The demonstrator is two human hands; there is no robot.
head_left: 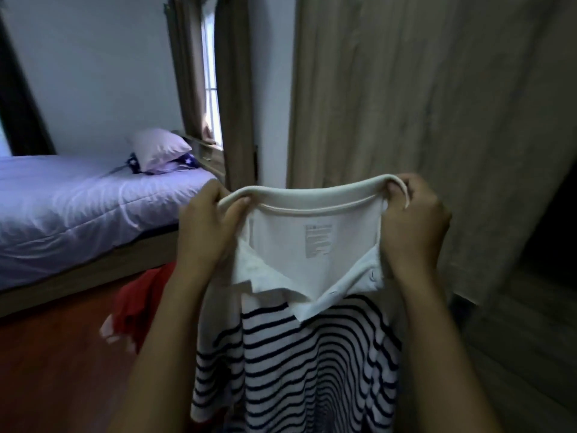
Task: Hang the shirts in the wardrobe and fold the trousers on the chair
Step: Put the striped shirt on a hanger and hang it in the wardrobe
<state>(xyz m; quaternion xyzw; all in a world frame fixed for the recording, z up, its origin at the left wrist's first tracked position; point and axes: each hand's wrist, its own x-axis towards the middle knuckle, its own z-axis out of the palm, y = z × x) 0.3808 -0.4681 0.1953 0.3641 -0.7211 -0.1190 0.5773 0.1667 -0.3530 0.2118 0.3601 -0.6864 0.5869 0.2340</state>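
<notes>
I hold up a white polo shirt with dark navy stripes (299, 354) in front of me, its white collar spread wide and the printed label inside showing. My left hand (204, 226) grips the left end of the collar. The right end is gripped by my right hand (412, 220). The shirt hangs down between my forearms. The wardrobe (437, 120) stands right behind it, its light wood door filling the upper right. A dark opening (552, 239) shows at the far right edge.
A bed (78, 207) with a pale sheet and a pillow (156, 148) stands at the left. Red clothing (140, 301) lies low behind my left arm, above the wooden floor (46, 370). Curtains and a window (212, 89) are at the back.
</notes>
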